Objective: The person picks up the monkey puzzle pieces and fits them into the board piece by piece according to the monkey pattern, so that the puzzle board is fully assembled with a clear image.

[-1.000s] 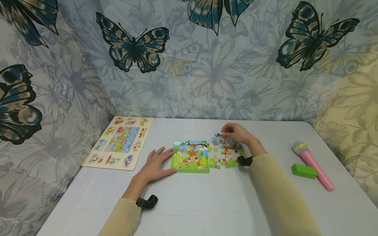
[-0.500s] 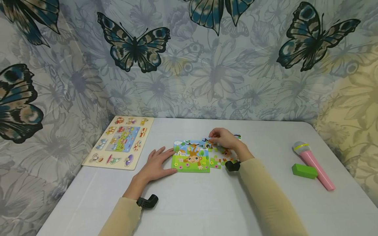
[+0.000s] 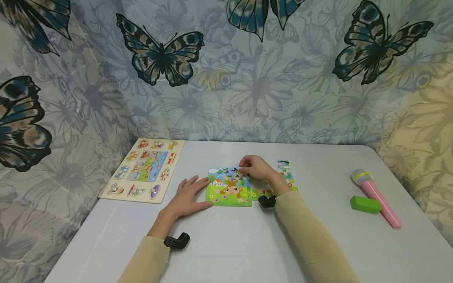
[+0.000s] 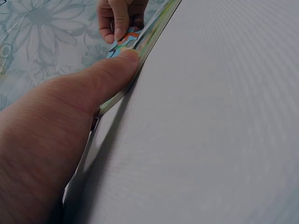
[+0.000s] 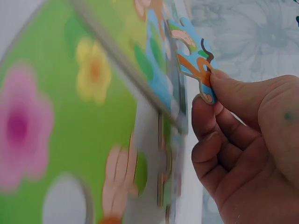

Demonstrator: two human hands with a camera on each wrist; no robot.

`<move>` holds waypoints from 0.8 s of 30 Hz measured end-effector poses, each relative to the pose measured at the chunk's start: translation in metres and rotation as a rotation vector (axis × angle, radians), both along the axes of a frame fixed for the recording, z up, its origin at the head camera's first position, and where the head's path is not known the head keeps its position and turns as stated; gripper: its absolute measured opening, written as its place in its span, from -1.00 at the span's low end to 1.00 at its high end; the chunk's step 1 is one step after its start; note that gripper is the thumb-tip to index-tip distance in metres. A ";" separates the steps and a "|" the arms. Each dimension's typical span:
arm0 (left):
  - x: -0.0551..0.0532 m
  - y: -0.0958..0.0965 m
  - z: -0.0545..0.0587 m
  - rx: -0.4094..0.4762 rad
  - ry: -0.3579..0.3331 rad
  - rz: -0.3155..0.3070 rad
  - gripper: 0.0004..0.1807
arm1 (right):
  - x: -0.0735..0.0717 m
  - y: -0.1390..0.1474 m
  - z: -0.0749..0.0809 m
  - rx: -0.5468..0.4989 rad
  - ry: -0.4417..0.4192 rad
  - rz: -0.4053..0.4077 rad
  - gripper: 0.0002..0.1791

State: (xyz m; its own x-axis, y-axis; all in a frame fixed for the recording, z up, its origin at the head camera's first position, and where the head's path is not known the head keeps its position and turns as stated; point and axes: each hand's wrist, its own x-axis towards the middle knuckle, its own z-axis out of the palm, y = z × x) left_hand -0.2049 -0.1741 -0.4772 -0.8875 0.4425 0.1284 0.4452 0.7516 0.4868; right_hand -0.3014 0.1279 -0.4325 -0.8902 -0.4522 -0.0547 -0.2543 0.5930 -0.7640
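Observation:
A small jigsaw board (image 3: pixel 217 190) with a monkey picture lies mid-table. My left hand (image 3: pixel 186 197) rests at its left edge, fingers spread, thumb touching the near left corner; in the left wrist view the thumb (image 4: pixel 100 79) lies along the edge. Between thumb and index finger, my right hand (image 3: pixel 261 167) pinches a blue and orange puzzle piece (image 5: pixel 198 56). In the right wrist view that piece is tilted, close to the board's far edge. More puzzle pieces (image 3: pixel 284 164) lie right of the board, partly hidden by the right hand and wrist.
A wooden picture board (image 3: pixel 124 184) lies at the back left. On the right, a pink toy microphone (image 3: pixel 381 202) lies against a green block (image 3: pixel 365 204). A butterfly-patterned cloth (image 3: pixel 260 94) hangs behind the white table (image 3: pixel 226 243).
From over the loose pieces my right hand has moved left to the jigsaw board's far right part, carrying the puzzle piece. The left hand has stayed in place.

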 end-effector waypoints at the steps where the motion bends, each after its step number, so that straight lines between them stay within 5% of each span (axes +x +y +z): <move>1: 0.000 0.000 0.000 -0.003 -0.002 0.001 -0.12 | 0.000 -0.002 0.000 0.004 0.009 0.003 -0.92; 24: -0.002 -0.001 -0.004 -0.007 0.002 0.000 -0.12 | 0.002 -0.026 -0.004 0.084 0.026 0.041 -0.85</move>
